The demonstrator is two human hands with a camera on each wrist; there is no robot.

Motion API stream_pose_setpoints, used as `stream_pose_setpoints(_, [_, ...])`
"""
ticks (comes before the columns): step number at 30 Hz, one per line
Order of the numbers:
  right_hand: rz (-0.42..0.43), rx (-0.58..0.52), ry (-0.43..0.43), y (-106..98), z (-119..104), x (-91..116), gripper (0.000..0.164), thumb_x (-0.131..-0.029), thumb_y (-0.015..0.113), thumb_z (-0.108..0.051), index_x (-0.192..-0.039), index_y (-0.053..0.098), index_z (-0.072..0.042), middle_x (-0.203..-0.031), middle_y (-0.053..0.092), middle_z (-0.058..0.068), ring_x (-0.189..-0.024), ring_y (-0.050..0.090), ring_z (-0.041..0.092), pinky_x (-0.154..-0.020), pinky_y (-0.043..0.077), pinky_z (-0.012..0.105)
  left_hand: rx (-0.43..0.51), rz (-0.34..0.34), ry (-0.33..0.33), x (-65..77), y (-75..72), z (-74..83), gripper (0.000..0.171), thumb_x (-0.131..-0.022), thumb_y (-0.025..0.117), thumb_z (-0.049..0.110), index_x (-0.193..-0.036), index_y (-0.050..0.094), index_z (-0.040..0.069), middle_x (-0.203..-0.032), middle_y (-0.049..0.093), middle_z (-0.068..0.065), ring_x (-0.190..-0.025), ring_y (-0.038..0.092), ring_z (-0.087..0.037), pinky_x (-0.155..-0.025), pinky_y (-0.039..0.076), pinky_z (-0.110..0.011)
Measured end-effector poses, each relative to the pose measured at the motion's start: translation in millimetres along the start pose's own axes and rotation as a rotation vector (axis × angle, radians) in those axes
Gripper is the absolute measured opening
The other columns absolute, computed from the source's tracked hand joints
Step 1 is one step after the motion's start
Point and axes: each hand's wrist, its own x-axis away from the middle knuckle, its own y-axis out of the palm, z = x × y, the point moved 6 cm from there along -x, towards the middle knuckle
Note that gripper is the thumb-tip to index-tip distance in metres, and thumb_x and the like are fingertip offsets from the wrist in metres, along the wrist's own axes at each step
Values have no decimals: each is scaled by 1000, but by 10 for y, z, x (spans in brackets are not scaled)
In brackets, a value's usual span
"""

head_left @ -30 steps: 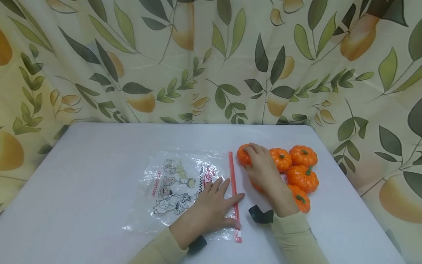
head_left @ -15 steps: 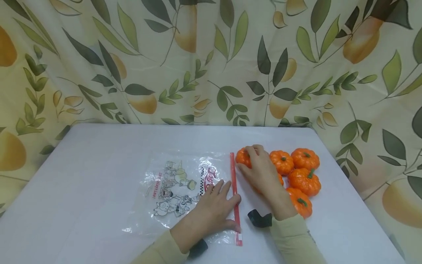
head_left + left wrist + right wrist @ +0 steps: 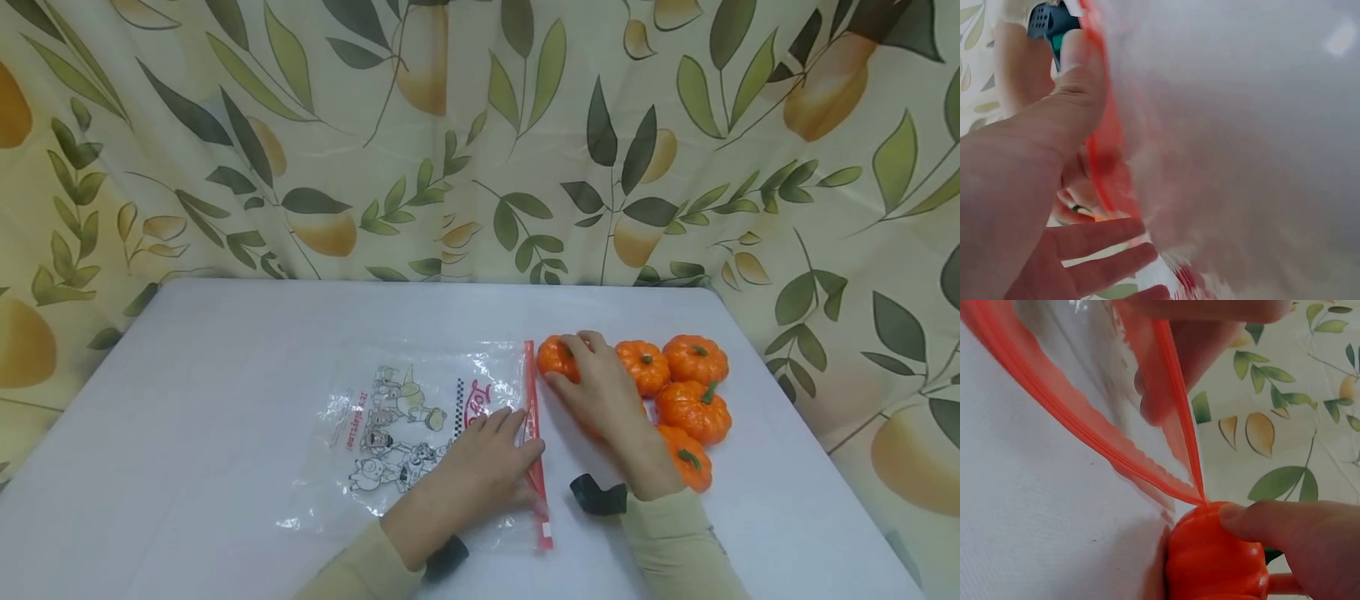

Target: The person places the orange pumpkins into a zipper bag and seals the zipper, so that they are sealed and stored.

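Note:
A clear plastic zip bag [image 3: 405, 392] with cartoon print and a red zip edge lies flat, its mouth to the right. My left hand [image 3: 483, 467] is at that edge, with the thumb against the red strip [image 3: 1100, 169] and the other fingers over the film. In the right wrist view the two red edges [image 3: 1072, 419] stand apart, so the mouth gapes. My right hand [image 3: 600, 387] grips a small orange toy pumpkin [image 3: 1216, 556] on the table, thumb on its side. The pumpkin [image 3: 557, 357] sits right at the bag's far corner.
Several more orange pumpkins [image 3: 692, 412] with green stems are clustered to the right, some partly covered by my right forearm. A dark wrist-camera mount [image 3: 597, 495] shows at my right sleeve. The white table [image 3: 225, 400] ends at a leaf-patterned curtain [image 3: 465, 167].
My left thumb has drawn in to the red edge, and the strip has risen and bent under it. The right hand stays on the same pumpkin with little movement.

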Motion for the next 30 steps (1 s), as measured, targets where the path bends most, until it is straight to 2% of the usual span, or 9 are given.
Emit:
stream_pose_setpoints(7, [-63,-81,-20,-58,-21,25,59,-90,72,-31,-142,50,-15,-150,41,17,-134,46,42,-103,44,64,63,71,10,-9,-122,-60,71,-77,67,68,-130,60,21,-146,54,-9,-135,52,-25,-110,46,-42])
stream_pose_setpoints(12, [-94,-97,-56,-78,-52,62,57,-89,73,-29,-141,52,-17,-151,42,16,-135,46,41,-103,45,63,91,108,24,-16,-159,-89,76,-77,69,66,-131,59,13,-142,58,-10,-131,56,-23,-106,50,-39])
stream_pose_setpoints(19, [-110,-113,-118,-80,-95,78,56,-88,74,-27,-140,53,-17,-150,44,14,-134,48,39,-102,46,62,83,178,45,-15,-249,-150,69,-78,68,63,-123,58,11,-131,64,-6,-117,64,-17,-99,54,-30])
stream_pose_setpoints(25, [-147,-126,-176,-71,-167,92,56,-87,75,-27,-139,54,-17,-150,45,10,-133,50,34,-103,48,57,108,212,67,-10,-305,-181,67,-80,66,61,-124,57,10,-135,62,-7,-117,64,-15,-100,52,-26])
stream_pose_setpoints(27, [-160,-128,-195,-72,-193,109,57,-87,76,-26,-139,55,-17,-149,46,9,-133,50,34,-102,49,55,115,219,70,-7,-314,-186,66,-80,67,60,-122,57,10,-130,64,-5,-111,64,-14,-98,53,-24])
stream_pose_setpoints(30, [-172,-132,-215,-78,-216,137,57,-86,78,-26,-138,56,-18,-148,48,8,-133,51,33,-102,51,53,109,249,87,1,-336,-183,61,-80,68,60,-115,57,12,-110,64,1,-95,61,-9,-91,54,-17])
